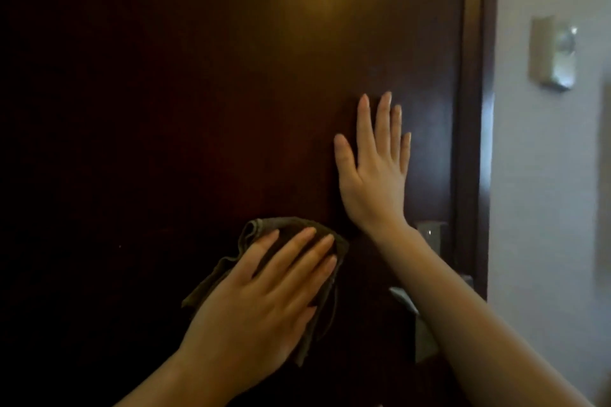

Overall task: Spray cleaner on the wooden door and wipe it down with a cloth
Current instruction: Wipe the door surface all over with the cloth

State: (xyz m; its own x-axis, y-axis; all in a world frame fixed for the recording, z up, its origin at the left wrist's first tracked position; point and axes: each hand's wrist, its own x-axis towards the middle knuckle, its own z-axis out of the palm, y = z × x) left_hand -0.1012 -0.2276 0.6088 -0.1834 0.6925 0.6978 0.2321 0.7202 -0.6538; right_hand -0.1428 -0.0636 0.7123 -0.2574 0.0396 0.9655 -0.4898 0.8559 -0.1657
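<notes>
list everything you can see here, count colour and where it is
wooden door: 1, dark brown, fills the left and centre
door frame: 1, dark brown, right of the door
metal handle: 1, silver, door's right edge, partly behind the right forearm
wall: 1, pale, far right
wall fixture: 1, beige, blurred, upper right on the wall
cloth: 1, olive-brown, against the door, lower centre
left hand: 1, flat on the cloth
right hand: 1, flat on the door, above the handle
</notes>
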